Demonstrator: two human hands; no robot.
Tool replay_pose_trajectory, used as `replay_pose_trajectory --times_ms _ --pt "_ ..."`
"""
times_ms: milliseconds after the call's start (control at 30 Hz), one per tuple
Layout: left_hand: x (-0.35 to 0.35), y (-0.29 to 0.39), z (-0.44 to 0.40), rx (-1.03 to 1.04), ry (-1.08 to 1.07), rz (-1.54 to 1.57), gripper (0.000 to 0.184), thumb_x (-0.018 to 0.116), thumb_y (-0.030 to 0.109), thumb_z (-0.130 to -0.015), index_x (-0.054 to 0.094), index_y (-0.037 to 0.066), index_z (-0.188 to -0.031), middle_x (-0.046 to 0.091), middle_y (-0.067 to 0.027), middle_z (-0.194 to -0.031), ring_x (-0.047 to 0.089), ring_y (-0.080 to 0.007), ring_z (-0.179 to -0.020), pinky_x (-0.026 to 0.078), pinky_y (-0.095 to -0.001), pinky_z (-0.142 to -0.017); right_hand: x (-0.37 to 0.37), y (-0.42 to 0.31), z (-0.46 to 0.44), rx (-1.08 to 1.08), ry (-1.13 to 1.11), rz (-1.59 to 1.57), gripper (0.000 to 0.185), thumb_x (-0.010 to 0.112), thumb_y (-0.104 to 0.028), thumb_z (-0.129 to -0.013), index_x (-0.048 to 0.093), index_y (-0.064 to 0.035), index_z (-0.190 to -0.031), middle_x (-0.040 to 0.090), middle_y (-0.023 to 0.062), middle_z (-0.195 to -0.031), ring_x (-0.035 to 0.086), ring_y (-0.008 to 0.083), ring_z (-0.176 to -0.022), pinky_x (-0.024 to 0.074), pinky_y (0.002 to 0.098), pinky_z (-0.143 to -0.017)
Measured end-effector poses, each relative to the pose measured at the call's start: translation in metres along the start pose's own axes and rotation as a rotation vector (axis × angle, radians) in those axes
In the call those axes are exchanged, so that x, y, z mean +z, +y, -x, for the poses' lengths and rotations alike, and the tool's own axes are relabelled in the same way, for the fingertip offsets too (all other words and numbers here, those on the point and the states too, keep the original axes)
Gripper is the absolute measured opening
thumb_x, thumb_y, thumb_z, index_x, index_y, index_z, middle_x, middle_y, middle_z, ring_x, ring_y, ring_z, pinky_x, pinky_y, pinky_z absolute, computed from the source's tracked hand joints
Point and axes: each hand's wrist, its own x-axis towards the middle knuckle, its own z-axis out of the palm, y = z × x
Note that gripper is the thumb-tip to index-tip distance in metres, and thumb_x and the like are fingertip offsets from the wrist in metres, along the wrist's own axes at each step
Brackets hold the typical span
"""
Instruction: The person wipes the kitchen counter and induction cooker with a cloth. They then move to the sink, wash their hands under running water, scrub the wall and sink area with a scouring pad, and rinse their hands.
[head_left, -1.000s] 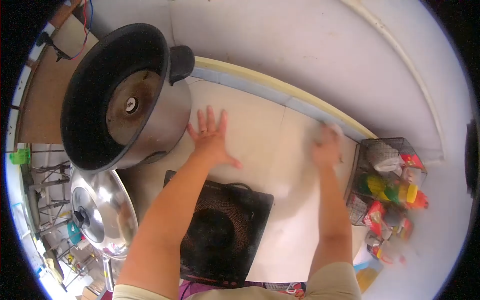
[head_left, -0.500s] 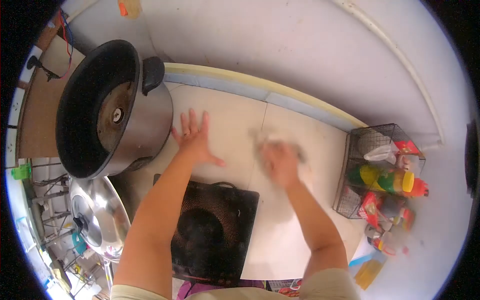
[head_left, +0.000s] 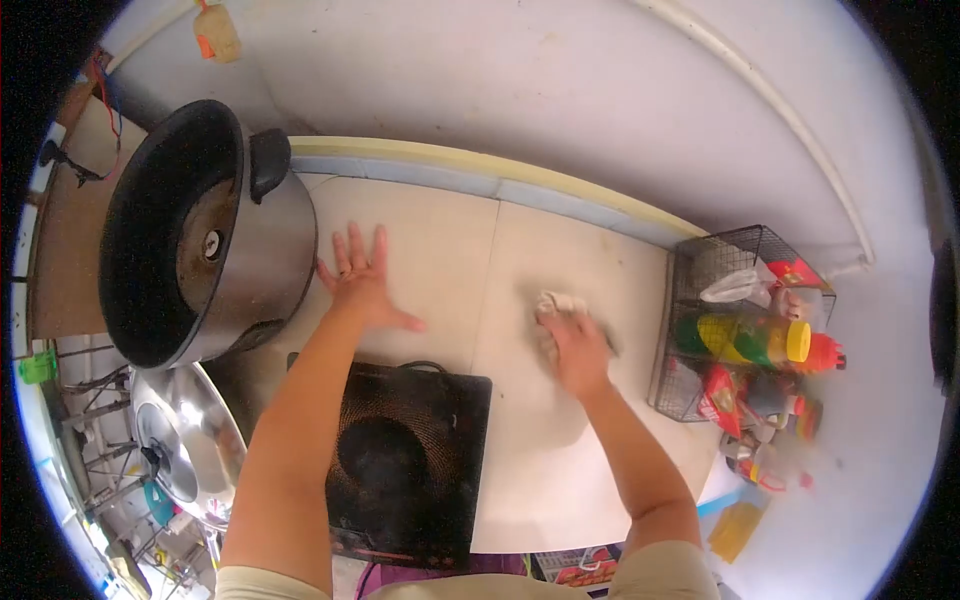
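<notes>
My right hand (head_left: 580, 352) presses a crumpled light cloth (head_left: 560, 303) against the cream tiled counter (head_left: 440, 230), to the right of the tile seam. Its fingers are bent over the cloth and partly cover it. My left hand (head_left: 362, 295) is empty, fingers spread wide, over the counter between the large pot and the cooktop; whether it touches the surface I cannot tell. Just below it lies a black induction cooktop (head_left: 400, 455) with a worn, ringed top. The big dark-lined pot (head_left: 275, 260) stands to the left of that hand, its opening facing left.
A black wire basket (head_left: 672, 340) holding bottles and packets stands at the counter's right end, with a green bottle (head_left: 745, 338) among them. At lower left is a shiny metal lid (head_left: 190, 440). A wall (head_left: 480, 80) and a raised ledge (head_left: 400, 150) border the back.
The right hand, blurred earlier, has shifted slightly right toward the basket with the cloth and now appears sharper. The left hand stays spread. The whole view has shifted a little.
</notes>
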Motion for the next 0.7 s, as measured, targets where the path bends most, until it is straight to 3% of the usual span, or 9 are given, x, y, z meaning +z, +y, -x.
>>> replay_pose_trajectory --times_ms 67,167,267,333,433,567,633,700 --pt "0.002 -0.003 0.001 0.014 0.015 0.018 0.151 0.081 0.062 -0.034 -0.009 0.017 -0.146 -0.015 -0.0226 -0.149 -0.012 -0.0417 -0.137 0.001 -0.0657 -0.103 -0.001 0.020 -0.029 0.068 0.114 0.168 0.039 0.060 -0.011 -0.075 0.057 -0.0186 -0.113 0.060 0.0094 -0.110 0.052 0.0303 -0.104 0.0472 0.0444 -0.081" --pt "0.005 -0.004 0.001 0.026 0.046 0.036 0.150 0.081 0.062 -0.034 -0.009 0.017 -0.146 -0.014 -0.0225 -0.149 -0.012 -0.0418 -0.137 0.001 -0.0656 -0.103 -0.003 0.068 -0.087 0.363 0.209 0.100 0.029 0.056 -0.015 -0.081 0.058 -0.0116 -0.110 0.060 0.0111 -0.106 0.053 0.0317 -0.100 0.0494 0.0425 -0.079" --pt "0.005 -0.003 -0.001 0.021 0.036 0.024 0.150 0.081 0.062 -0.035 -0.008 0.016 -0.146 -0.013 -0.0225 -0.150 -0.012 -0.0415 -0.138 0.000 -0.0652 -0.103 -0.005 0.035 -0.046 0.353 0.269 0.123 0.033 0.058 -0.016 -0.079 0.057 -0.0108 -0.112 0.060 0.0103 -0.107 0.053 0.0322 -0.100 0.0491 0.0427 -0.080" --pt "0.004 -0.002 -0.002 0.011 0.038 0.004 0.149 0.081 0.062 -0.035 -0.007 0.017 -0.146 -0.012 -0.0222 -0.150 -0.011 -0.0412 -0.138 0.000 -0.0650 -0.103 0.008 0.014 0.009 0.170 0.190 0.159 0.036 0.058 -0.017 -0.079 0.055 -0.0127 -0.115 0.060 0.0106 -0.108 0.052 0.0334 -0.102 0.0498 0.0430 -0.080" --pt "0.006 -0.002 0.001 0.022 0.064 0.021 0.149 0.081 0.062 -0.035 -0.006 0.017 -0.146 -0.011 -0.0215 -0.150 -0.011 -0.0408 -0.138 0.001 -0.0647 -0.104 -0.008 0.006 0.016 0.173 0.116 0.106 0.037 0.058 -0.018 -0.079 0.055 -0.0132 -0.115 0.060 0.0110 -0.108 0.053 0.0341 -0.102 0.0507 0.0431 -0.079" --pt "0.007 -0.005 0.003 0.051 0.102 0.060 0.148 0.082 0.060 -0.035 -0.005 0.017 -0.146 -0.010 -0.0210 -0.150 -0.009 -0.0411 -0.138 0.002 -0.0648 -0.104 0.000 0.083 -0.061 0.402 0.210 0.194 0.043 0.062 -0.017 -0.079 0.050 -0.0121 -0.119 0.059 0.0116 -0.111 0.047 0.0330 -0.109 0.0510 0.0433 -0.080" --pt "0.007 -0.002 0.002 0.028 0.119 0.027 0.148 0.082 0.060 -0.035 -0.005 0.017 -0.147 -0.010 -0.0212 -0.150 -0.008 -0.0411 -0.138 0.003 -0.0648 -0.104 -0.015 0.085 -0.074 0.541 0.188 0.112 0.049 0.065 -0.020 -0.079 0.046 -0.0127 -0.123 0.058 0.0118 -0.112 0.045 0.0330 -0.113 0.0498 0.0448 -0.082" --pt "0.011 0.000 0.004 0.017 0.099 0.007 0.147 0.082 0.061 -0.035 -0.004 0.017 -0.147 -0.009 -0.0213 -0.150 -0.008 -0.0411 -0.138 0.004 -0.0649 -0.104 -0.011 0.089 -0.070 0.487 0.181 0.166 0.052 0.066 -0.022 -0.078 0.045 -0.0125 -0.124 0.058 0.0113 -0.113 0.045 0.0326 -0.112 0.0492 0.0450 -0.083"
